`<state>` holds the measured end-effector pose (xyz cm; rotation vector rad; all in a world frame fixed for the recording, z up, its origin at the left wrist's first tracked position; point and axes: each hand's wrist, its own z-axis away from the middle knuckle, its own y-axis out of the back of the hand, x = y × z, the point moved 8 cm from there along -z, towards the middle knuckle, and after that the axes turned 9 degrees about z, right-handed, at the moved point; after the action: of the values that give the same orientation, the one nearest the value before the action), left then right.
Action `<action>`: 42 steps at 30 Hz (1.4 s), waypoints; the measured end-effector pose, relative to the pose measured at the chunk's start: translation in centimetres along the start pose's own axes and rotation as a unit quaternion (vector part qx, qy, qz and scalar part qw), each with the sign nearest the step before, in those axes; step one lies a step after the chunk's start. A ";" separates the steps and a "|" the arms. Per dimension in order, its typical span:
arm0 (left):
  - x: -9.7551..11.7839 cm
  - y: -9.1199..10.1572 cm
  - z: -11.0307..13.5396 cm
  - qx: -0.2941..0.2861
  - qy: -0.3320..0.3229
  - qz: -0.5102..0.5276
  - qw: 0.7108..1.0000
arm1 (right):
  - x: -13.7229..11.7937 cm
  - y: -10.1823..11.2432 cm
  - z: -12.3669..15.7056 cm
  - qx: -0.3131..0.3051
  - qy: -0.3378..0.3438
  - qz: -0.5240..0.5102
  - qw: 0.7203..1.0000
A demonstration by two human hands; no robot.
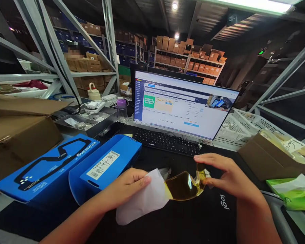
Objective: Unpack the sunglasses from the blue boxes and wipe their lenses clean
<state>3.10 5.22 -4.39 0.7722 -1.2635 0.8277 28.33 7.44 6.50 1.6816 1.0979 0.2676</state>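
My left hand [133,184] is closed on a white soft sleeve [144,204], thumb on top. Out of the sleeve's right end sticks a yellow-tinted eyewear lens [181,187] with a notch near its middle; its left end is covered by the white material. My right hand [225,173] grips the lens's far right end between thumb and fingers. Behind the lens lies a small greyish object [164,172], mostly hidden. To the left of my left hand stand a blue box with a white label [112,161] and a flat blue box lid [48,166] with black line art.
A black keyboard [165,142] and a monitor [178,101] stand ahead on the black desk mat [193,223]. At right are an open cardboard box [256,157], a green tissue pack [295,196] and white baskets [234,127]. A brown carton [20,135] and a purple-lidded bottle [122,110] are left.
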 end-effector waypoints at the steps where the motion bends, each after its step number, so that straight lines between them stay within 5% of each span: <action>1: -0.1 -0.1 0.1 -0.004 0.002 -0.006 1.000 | -0.1 -0.3 -0.2 -0.007 0.002 -0.004 1.000; 10: -0.2 -0.8 0.0 -0.026 -0.007 -0.062 0.998 | -1.4 -3.5 -1.3 -0.073 0.004 -0.030 0.997; 21: -1.4 -2.9 -0.2 -0.072 0.041 -0.011 0.997 | -3.5 -5.9 -0.5 -0.152 -0.026 -0.014 0.988; 33: -1.6 -3.7 -0.2 -0.142 0.032 0.006 0.989 | -2.3 -4.4 -1.1 -0.123 0.002 -0.090 0.988; 42: -1.8 -3.1 -0.5 -0.103 0.042 0.023 0.993 | -4.7 -6.2 -1.2 -0.125 -0.008 -0.044 0.991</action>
<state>5.80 3.91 -6.40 0.5388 -1.2734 0.7453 21.66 4.71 3.25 1.4080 1.0767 0.3212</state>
